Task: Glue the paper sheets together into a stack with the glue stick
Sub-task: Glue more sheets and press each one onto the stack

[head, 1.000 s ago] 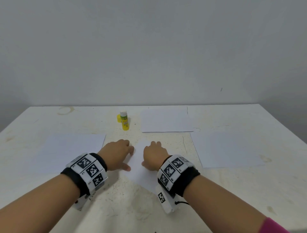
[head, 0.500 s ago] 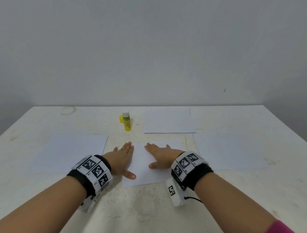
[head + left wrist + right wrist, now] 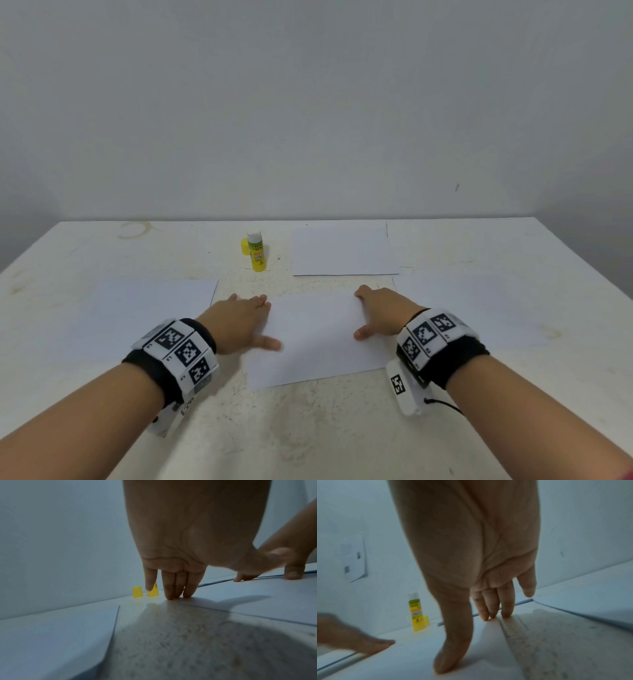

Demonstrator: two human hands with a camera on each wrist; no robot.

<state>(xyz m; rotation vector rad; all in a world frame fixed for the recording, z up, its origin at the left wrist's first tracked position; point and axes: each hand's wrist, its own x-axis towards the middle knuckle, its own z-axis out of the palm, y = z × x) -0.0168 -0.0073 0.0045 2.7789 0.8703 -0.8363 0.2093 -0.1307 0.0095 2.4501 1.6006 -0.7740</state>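
Four white rectangular paper sheets lie flat on the worn, speckled white table [image 3: 308, 428], and I take the middle sheet [image 3: 315, 339], the one nearest to me, as my landmark. My left hand [image 3: 236, 323] rests palm down on the left edge of that middle sheet, fingers straight and close together with their tips on the paper's far left corner, thumb stretched out across the sheet. In the left wrist view three fingertips [image 3: 173, 592] press down while the little finger lifts slightly. My right hand [image 3: 383, 313] lies palm down on the right edge of the same sheet, fingers straight and together, thumb spread toward me and touching the paper; in the right wrist view the thumb [image 3: 452, 655] presses flat on the sheet. Neither hand grips anything. Beyond the middle sheet and a little left stands the yellow glue stick with a green label and white top [image 3: 256, 251], upright, with its yellow cap [image 3: 244, 246] just beside it on the left, touching or nearly so. Beyond the middle sheet and slightly right lies a second white sheet [image 3: 342, 250]. Left of the middle sheet lies a third sheet [image 3: 137, 308], close to it but apart. Right of it lies the fourth sheet [image 3: 479, 308]. A brown ring stain [image 3: 133, 229] marks the table far back on the left.
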